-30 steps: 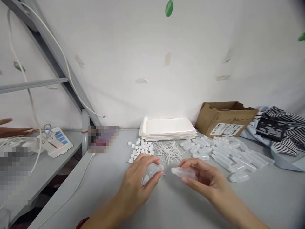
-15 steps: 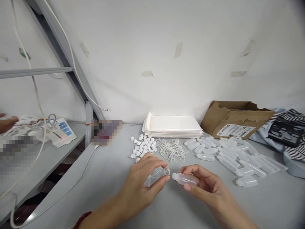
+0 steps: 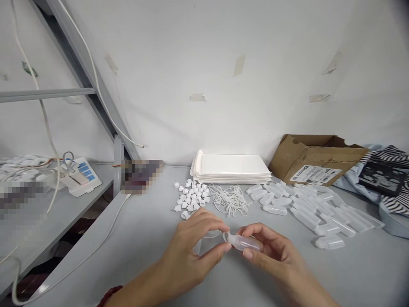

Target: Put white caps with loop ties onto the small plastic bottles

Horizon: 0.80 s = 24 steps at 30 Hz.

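Between its thumb and fingertips, my left hand pinches a small white ring, part of a white loop strap. The ring is at the neck of a small translucent bottle; whether it is fully around the neck cannot be made out. That bottle lies sideways in my right hand, its neck pointing left. Something translucent shows behind my left hand, partly hidden. Beyond the hands are a pile of white caps, a tangle of white straps and many translucent bottles.
A stack of white padded envelopes stands against the wall, with an open cardboard box to its right. Striped cloth lies at the far right. A white cable runs along the grey table's left side.
The ring and the bottle neck have come together; before, a small gap parted them. The other person's hand at the far left is out of view.
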Each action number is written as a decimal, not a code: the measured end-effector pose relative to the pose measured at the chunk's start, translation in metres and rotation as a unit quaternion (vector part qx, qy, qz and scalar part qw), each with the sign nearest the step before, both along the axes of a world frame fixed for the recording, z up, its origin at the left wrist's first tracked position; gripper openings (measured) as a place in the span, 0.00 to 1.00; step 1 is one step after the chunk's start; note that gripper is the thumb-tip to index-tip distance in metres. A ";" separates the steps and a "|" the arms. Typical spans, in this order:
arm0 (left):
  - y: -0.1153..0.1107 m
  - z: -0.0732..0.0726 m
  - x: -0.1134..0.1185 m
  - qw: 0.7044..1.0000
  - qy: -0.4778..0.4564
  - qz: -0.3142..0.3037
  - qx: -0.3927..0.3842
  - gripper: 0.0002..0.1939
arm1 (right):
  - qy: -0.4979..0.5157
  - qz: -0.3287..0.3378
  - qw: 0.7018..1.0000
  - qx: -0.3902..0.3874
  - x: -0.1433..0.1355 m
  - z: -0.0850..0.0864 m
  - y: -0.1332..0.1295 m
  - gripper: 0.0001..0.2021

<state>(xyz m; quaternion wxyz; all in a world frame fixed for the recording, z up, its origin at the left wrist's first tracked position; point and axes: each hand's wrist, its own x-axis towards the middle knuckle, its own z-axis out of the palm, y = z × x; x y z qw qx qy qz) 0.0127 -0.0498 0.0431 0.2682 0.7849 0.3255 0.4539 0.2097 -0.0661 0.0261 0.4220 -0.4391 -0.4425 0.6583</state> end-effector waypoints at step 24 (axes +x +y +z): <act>-0.007 -0.002 0.005 0.990 0.054 -0.022 -0.127 0.05 | 0.027 0.088 0.996 0.009 0.002 -0.008 -0.003 0.12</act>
